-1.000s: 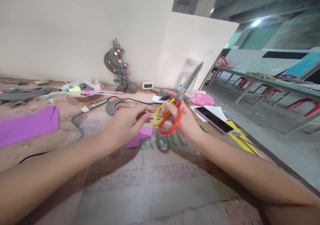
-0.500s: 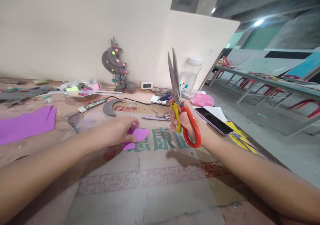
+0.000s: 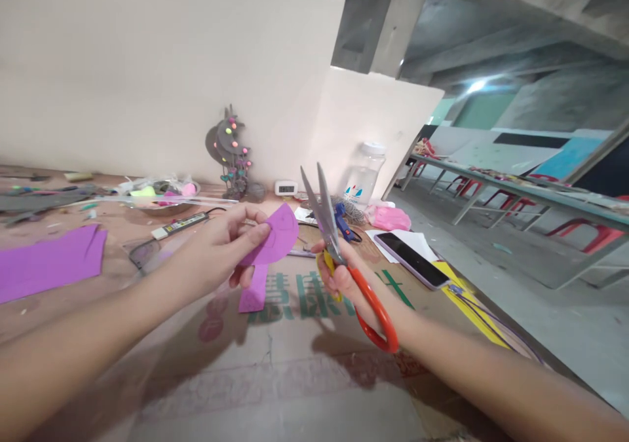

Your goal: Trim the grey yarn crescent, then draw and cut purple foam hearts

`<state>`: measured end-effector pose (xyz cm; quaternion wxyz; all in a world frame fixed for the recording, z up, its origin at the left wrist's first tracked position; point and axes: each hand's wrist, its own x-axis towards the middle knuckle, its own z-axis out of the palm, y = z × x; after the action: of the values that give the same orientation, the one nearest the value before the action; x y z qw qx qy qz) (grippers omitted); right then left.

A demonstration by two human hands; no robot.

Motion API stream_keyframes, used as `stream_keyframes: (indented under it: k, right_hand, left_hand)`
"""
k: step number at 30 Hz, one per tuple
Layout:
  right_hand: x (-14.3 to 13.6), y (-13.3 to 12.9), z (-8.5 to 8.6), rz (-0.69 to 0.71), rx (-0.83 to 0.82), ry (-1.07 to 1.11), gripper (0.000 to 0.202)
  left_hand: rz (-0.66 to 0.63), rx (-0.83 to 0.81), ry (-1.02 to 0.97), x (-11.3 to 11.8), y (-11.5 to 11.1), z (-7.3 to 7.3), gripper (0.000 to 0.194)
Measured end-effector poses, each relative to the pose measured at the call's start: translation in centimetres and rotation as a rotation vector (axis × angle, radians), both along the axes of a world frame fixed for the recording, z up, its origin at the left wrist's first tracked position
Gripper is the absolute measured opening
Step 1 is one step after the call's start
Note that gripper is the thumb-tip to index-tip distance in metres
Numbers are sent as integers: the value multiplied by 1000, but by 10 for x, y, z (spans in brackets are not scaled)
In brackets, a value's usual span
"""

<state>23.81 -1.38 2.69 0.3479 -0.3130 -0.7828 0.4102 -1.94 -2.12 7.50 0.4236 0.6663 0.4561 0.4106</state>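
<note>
Between thumb and fingers, my left hand (image 3: 236,242) pinches a rounded purple piece (image 3: 280,236) with faint drawn lines, raised over the cardboard. Below it a narrow purple strip (image 3: 254,291) lies by the green lettering. My right hand (image 3: 344,272) is closed round scissors (image 3: 327,216) with one red and one yellow handle. Their blades are parted and point up and away, a short way right of the purple piece, not touching it.
Large purple sheets (image 3: 49,258) lie at the left. Behind are a decorated grey moon ornament (image 3: 230,147), a small digital clock (image 3: 285,188) and a water bottle (image 3: 362,173). A phone (image 3: 411,260) rests on white paper at the right, beside yellow sheets (image 3: 472,304).
My left hand has lifted the rounded purple piece off the cardboard. The scissors in my right hand are lower, further left, and their blades are wider apart. The camera view has tilted up.
</note>
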Motion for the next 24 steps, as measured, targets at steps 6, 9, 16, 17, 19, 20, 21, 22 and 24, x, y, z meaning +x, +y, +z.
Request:
stream_keyframes:
  k: [6, 9, 16, 17, 19, 20, 21, 22, 24]
  right_hand:
    - [-12, -12, 0, 55, -109, 25, 57]
    - [-15, -14, 0, 36, -122, 26, 59]
    - [-16, -19, 6, 28, -117, -23, 63]
    - [-16, -19, 6, 25, -115, -27, 63]
    - [-16, -19, 7, 26, -106, -31, 62]
    - [-17, -19, 8, 27, -99, -32, 61]
    - [-17, -19, 8, 26, -91, -35, 60]
    - [-16, -18, 7, 23, -82, -37, 60]
    - [-16, -17, 7, 16, -67, -44, 59]
  left_hand:
    - [-1, 57, -197, 5, -7, 2, 49]
    - [28, 71, -224, 5, -7, -3, 55]
    - [34, 38, -254, 6, -11, -8, 57]
    - [37, 28, -249, 6, -12, -9, 57]
    - [47, 14, -234, 6, -12, -9, 55]
    - [48, 12, -231, 6, -12, -8, 55]
    - [46, 12, -231, 6, -11, -7, 55]
    - [43, 13, -236, 7, -11, -7, 54]
    - [35, 12, -253, 7, -11, -5, 52]
